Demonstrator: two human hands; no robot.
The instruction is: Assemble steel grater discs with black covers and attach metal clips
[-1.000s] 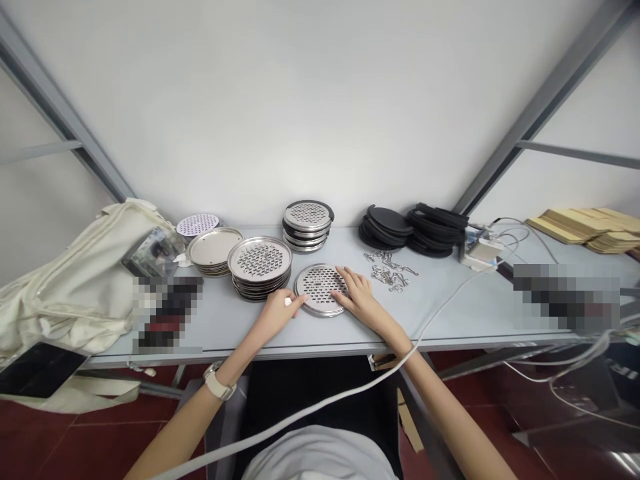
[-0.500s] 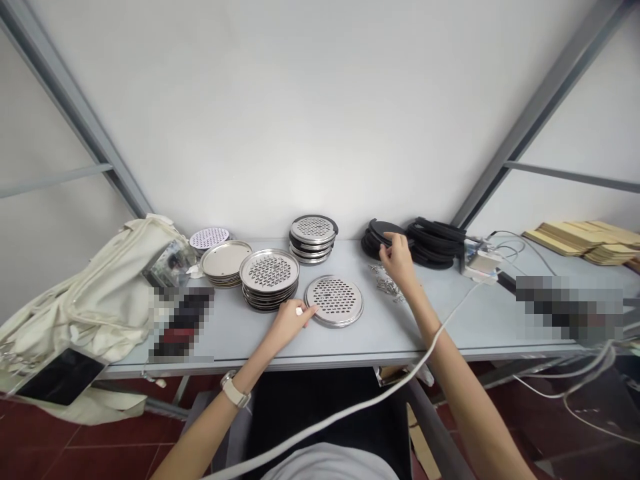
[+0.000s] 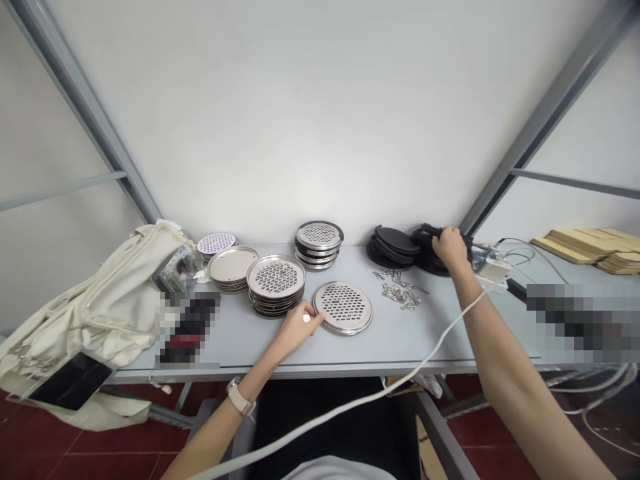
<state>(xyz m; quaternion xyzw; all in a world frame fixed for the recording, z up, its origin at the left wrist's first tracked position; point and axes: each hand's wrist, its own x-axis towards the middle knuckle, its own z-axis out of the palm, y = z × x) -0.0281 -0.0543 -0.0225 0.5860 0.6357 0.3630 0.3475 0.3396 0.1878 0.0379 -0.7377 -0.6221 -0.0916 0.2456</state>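
Just left of the table's middle, my left hand (image 3: pixel 300 327) has its thumb and fingers closed at the near-left rim of a round metal grater plate (image 3: pixel 344 307), which lies flat on the table. A small white patch shows on one of its fingers. My right hand (image 3: pixel 451 249) is reached out at the back right, fingers curled down over a pile of black rings (image 3: pixel 429 259); its fingertips are partly hidden. Beside that pile is a stack of black round discs (image 3: pixel 395 243). Loose small metal clips (image 3: pixel 400 291) lie scattered in front of the discs.
Stacked grater plates (image 3: pixel 276 280), plain metal discs (image 3: pixel 233 265) and rimmed graters (image 3: pixel 319 243) stand on the left and at the back. A white cable (image 3: pixel 350 417) crosses before me. On the right are a power adapter (image 3: pixel 494 270) and yellowish flat pieces (image 3: pixel 595 245).
My right hand has moved right, from above the black discs onto the pile of black rings. My left hand stays at the grater plate's rim. The view has shifted slightly.
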